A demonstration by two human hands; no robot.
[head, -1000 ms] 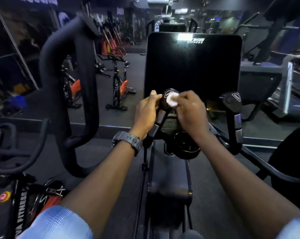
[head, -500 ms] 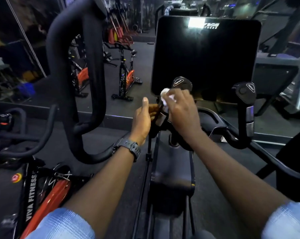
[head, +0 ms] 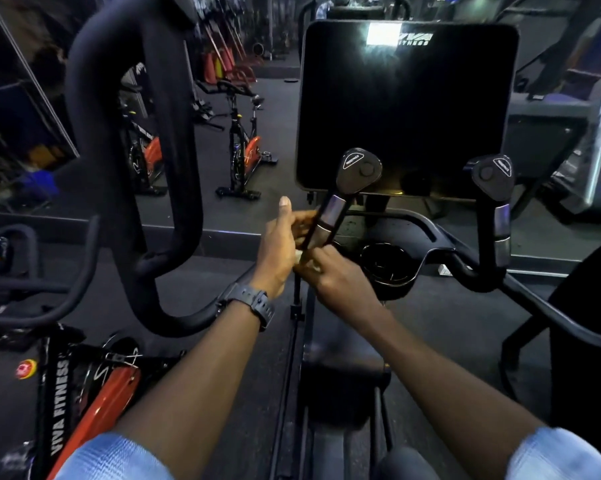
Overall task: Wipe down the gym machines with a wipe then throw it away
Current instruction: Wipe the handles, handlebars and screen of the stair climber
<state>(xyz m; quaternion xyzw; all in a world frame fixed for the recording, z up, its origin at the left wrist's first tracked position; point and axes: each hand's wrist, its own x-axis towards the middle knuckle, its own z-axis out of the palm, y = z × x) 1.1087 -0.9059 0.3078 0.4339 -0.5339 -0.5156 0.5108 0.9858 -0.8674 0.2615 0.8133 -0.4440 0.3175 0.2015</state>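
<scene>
A: Wipe (head: pixel 304 259), pale and crumpled, sits low on the left handle (head: pixel 330 216) of the machine; we see only a small patch of it between the two hands.

B: We note the right hand (head: pixel 340 282) curled around the wipe, its grip closed on the wipe and pressing it against the base of the handle. Most of the wipe is hidden under the fingers (head: pixel 318 259).

A: The left hand (head: pixel 280 244) is just beside it, thumb (head: pixel 285 206) pointing up, fingers wrapped round the handle from the left. Its grip is closed on the handle, below the silver sensor band (head: pixel 332 211).

B: We mark a black watch (head: pixel 254 304) on the left wrist and pale blue sleeves (head: pixel 112 459) at the bottom corners.

A: Above the hands stands the dark screen (head: pixel 406 109), with a bright reflection at its top edge. The right handle (head: pixel 496 209) stands well apart, untouched.

B: A round cup holder (head: pixel 389 263) lies between the two handles, near the right hand. To the left rises a large looped arm bar (head: pixel 133 161); beyond it, orange and black exercise bikes (head: pixel 243 147) stand on the dark floor (head: pixel 195 285).
</scene>
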